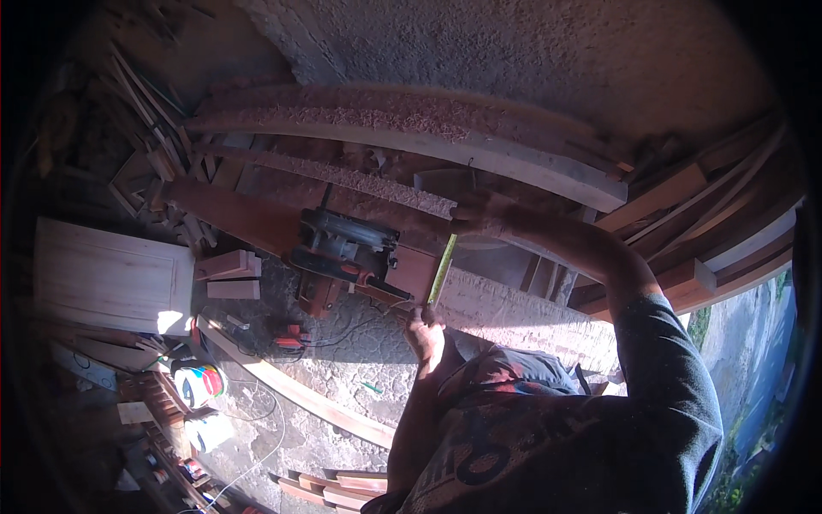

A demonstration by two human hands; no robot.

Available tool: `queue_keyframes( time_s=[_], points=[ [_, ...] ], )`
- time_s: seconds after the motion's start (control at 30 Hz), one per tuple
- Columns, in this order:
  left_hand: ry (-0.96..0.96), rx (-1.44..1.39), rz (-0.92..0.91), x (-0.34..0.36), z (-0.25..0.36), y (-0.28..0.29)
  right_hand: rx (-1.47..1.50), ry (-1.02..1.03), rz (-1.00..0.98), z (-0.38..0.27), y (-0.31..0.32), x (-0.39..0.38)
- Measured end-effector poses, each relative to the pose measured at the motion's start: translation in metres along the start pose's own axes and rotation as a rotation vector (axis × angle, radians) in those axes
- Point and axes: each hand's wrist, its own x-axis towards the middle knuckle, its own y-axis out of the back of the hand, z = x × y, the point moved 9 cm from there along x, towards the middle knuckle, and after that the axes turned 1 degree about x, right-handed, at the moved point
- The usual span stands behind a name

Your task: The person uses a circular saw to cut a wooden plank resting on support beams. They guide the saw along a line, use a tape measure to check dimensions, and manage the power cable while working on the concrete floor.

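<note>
A yellow tape measure stretches across a wooden board on the workbench. My left hand is closed around its near end, by the board's near edge. My right hand, in shadow, is closed at the far end, beside a narrow strip of wood covered in shavings. Which hand has the tape's case cannot be made out. Just left of the tape, a circular saw with a dark handle rests on the board.
A thick beam strewn with shavings lies along the wall. Stacked planks stand at the right, scrap wood at the left. Below are a pale panel, small blocks, a red tool, cables and white buckets.
</note>
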Motion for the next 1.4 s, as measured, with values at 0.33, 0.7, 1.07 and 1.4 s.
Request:
queue_keyframes(
  time_s=[0.33, 0.7, 1.07, 1.4],
  points=[
    [0.199, -0.060, -0.076, 0.005, -0.007, 0.001, -0.003, -0.052, -0.033, 0.000, -0.002, -0.005],
    [0.247, -0.079, -0.131, 0.014, -0.002, 0.004, 0.080, -0.093, -0.103, 0.004, -0.017, -0.003],
    [0.291, -0.102, -0.124, 0.013, -0.008, 0.003, 0.112, -0.078, -0.089, 0.005, -0.019, -0.002],
    [0.147, -0.057, -0.222, -0.008, 0.046, 0.004, 0.209, 0.051, -0.075, -0.032, 0.000, -0.004]
  ],
)
